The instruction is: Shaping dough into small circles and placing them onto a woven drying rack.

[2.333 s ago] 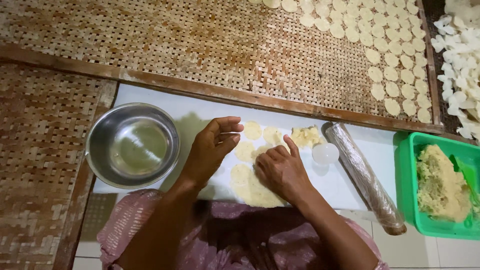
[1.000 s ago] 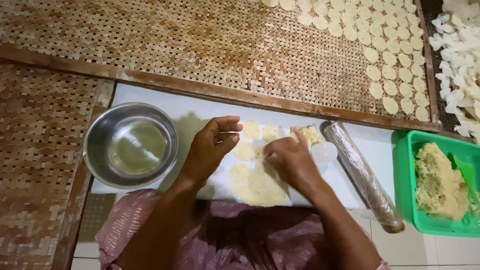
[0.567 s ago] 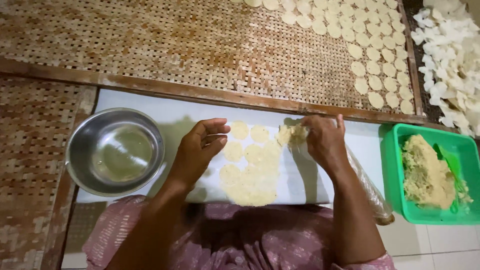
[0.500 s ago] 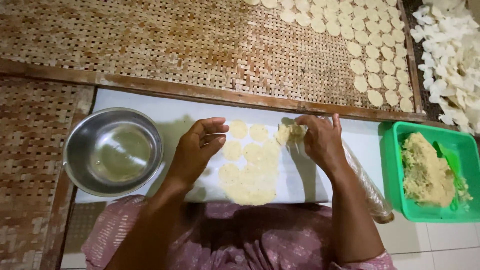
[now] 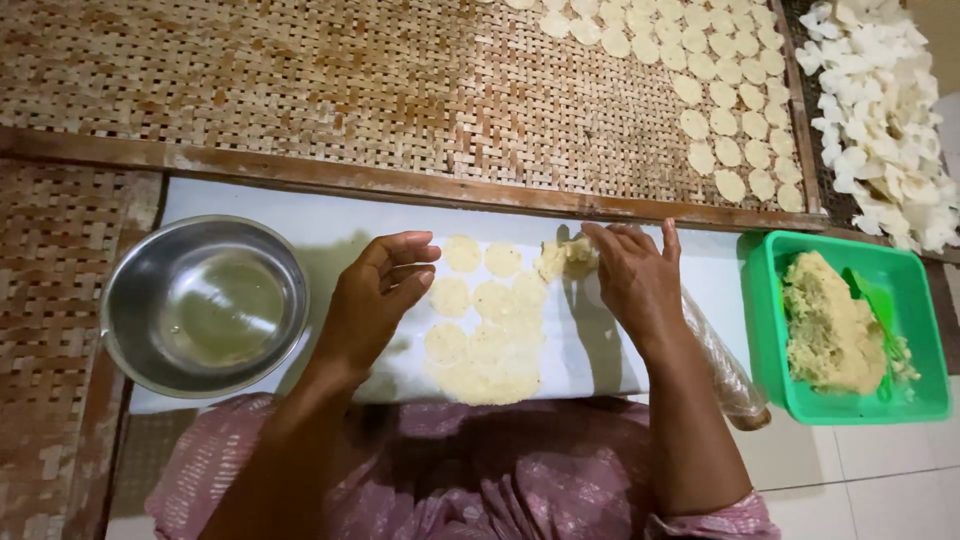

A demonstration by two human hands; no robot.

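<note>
Loosely curled, both hands (image 5: 380,295) (image 5: 632,275) flank the dough rounds (image 5: 485,330).

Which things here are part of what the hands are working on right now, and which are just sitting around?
In use:
left hand beside the flat dough rounds
right hand pinching a dough lump
white board under them

Sitting by:
metal bowl
wrapped rolling pin
green tub of dough
woven tray with rounds laid out
white chips

1 steel bowl (image 5: 205,305), 1 green tub (image 5: 850,330), 2 hands.
</note>
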